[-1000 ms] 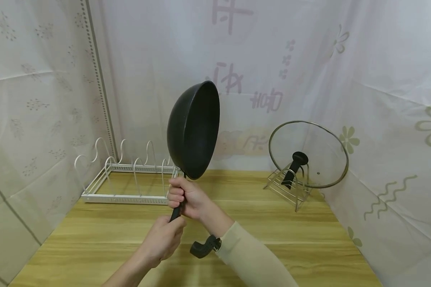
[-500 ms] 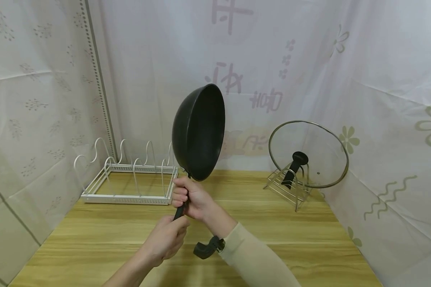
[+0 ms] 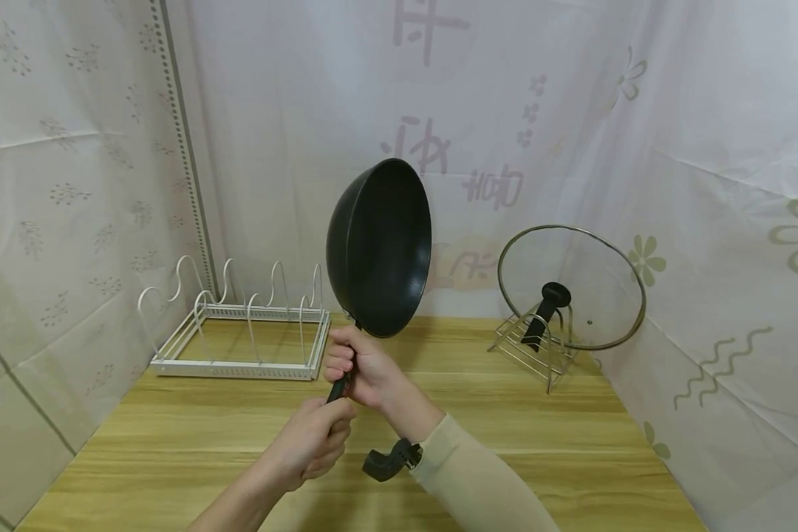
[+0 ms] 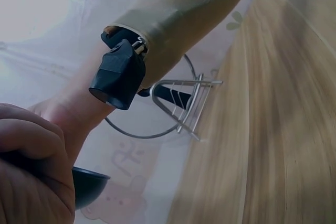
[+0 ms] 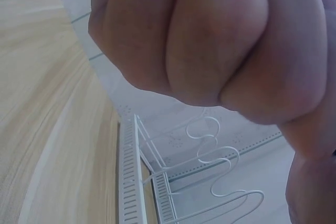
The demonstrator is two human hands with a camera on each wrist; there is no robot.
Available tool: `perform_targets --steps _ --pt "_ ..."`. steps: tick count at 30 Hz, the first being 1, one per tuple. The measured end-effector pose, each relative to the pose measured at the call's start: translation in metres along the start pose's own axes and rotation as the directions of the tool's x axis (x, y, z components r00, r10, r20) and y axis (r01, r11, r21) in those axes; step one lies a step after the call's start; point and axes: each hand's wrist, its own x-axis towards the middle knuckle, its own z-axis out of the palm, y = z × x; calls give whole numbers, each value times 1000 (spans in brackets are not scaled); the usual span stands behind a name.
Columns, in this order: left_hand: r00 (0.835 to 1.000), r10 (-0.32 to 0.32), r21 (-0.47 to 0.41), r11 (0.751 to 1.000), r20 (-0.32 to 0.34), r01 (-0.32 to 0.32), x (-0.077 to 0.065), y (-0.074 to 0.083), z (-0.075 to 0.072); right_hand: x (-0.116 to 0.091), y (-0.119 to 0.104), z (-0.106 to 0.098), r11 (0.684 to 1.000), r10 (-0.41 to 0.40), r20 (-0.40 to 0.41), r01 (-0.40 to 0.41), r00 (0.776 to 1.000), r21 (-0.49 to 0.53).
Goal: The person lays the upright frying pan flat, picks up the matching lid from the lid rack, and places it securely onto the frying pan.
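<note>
A black wok (image 3: 387, 251) is held upright in the air, its hollow side turned to the right and partly toward me. My right hand (image 3: 366, 369) grips its black handle (image 3: 338, 389) just below the bowl. Lower down, my left hand (image 3: 309, 443) holds the handle's end, fingers curled round it. In the left wrist view, that left hand (image 4: 34, 161) is at the lower left, with a piece of the wok (image 4: 88, 186) behind it. The right wrist view is mostly filled by the curled fingers of my right hand (image 5: 210, 40); the handle is hidden there.
A white wire rack (image 3: 236, 367) stands on the wooden table (image 3: 492, 443) at the left. At the right, a glass lid (image 3: 598, 273) with a black handle leans in a small metal stand (image 3: 545, 362). Printed curtains surround the table. A black mount (image 3: 391, 459) is strapped to my right wrist.
The wok has shifted a little to the right and turned so that more of its inside shows. Both hands have moved slightly with it, keeping their grip. Rack and lid have stayed put.
</note>
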Motion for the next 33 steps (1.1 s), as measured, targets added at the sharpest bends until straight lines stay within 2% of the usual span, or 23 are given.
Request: perform_targets --steps 9,16,22,28,33 --pt "994 -4 -73 997 107 12 3 1 -2 -2 -1 -2 998 -4 23 2 1000 58" --pt "981 14 -138 990 193 13 5 3 -4 -3 -2 -4 996 4 62 -10 998 94" --pt "969 20 -193 981 248 29 6 3 -5 -4 -3 -4 992 7 64 -15 998 127" --pt "951 17 -276 958 308 73 8 0 -6 -5 -3 -5 986 6 68 -17 998 165" --pt "925 40 -346 933 377 101 9 -1 -7 -6 -3 -7 980 -2 72 -13 997 199"
